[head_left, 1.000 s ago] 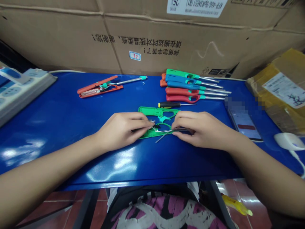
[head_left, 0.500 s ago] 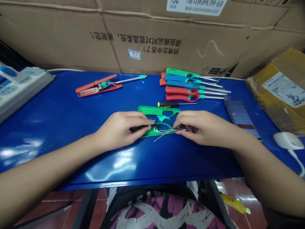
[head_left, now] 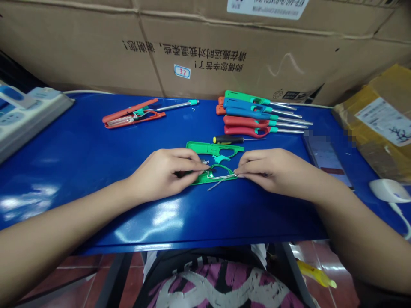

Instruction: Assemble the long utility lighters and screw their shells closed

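Observation:
The lower green lighter shell half (head_left: 196,181) lies under my fingers, its trigger ring showing. My left hand (head_left: 171,171) pinches a small black part (head_left: 212,170) at this half. A white wire (head_left: 220,176) runs from there to my right hand (head_left: 265,171), whose fingertips are closed on its far end. A thin clear-grey strip or tube (head_left: 217,184) slants down beside the wire. Just above lie a teal trigger piece (head_left: 221,159) and the other green shell half (head_left: 202,148). What sits deeper inside both hands is hidden.
Beyond the shells lies a black-and-yellow screwdriver (head_left: 228,140). Several assembled lighters (head_left: 247,121) are stacked at back right, near a phone (head_left: 327,156). An opened orange lighter (head_left: 120,115) lies back left. A power strip (head_left: 32,115) and cartons (head_left: 379,119) flank the blue table.
My right fingers have drawn together at the wire's end, and the metal piece seen between them before is now hidden. The black part at my left fingertips shows less. The view shifts slightly.

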Motion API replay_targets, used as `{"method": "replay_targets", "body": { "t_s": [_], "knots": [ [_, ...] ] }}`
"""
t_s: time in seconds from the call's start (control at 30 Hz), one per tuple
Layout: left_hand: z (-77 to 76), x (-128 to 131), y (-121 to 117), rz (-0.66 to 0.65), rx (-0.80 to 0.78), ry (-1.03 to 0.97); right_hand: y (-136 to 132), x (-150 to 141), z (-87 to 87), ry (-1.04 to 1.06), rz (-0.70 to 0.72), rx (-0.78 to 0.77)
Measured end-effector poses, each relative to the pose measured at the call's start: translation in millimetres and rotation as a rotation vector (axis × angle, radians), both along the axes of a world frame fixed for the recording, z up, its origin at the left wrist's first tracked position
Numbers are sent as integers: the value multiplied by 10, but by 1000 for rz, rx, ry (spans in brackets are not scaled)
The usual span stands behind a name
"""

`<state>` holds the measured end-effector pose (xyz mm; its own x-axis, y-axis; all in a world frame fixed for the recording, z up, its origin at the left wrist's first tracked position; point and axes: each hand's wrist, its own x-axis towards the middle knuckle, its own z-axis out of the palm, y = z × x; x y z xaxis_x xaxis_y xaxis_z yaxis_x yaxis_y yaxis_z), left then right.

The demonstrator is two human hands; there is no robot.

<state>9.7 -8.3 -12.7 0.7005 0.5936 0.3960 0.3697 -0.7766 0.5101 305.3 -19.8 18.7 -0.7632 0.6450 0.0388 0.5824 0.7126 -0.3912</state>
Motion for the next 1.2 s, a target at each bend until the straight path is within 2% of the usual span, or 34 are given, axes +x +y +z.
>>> {"method": "replay_targets", "body": {
  "t_s": [0.8,1.07,1.2],
  "knots": [
    [-8,1,11,23,-10,6,-49,-15,32,-115,24,2],
    [-15,-3,22,-11,18,-6,-77,-40,3,-130,8,28],
    [-3,-1,37,-43,43,-21,-107,-78,14,-200,9,49]
  ]
}}
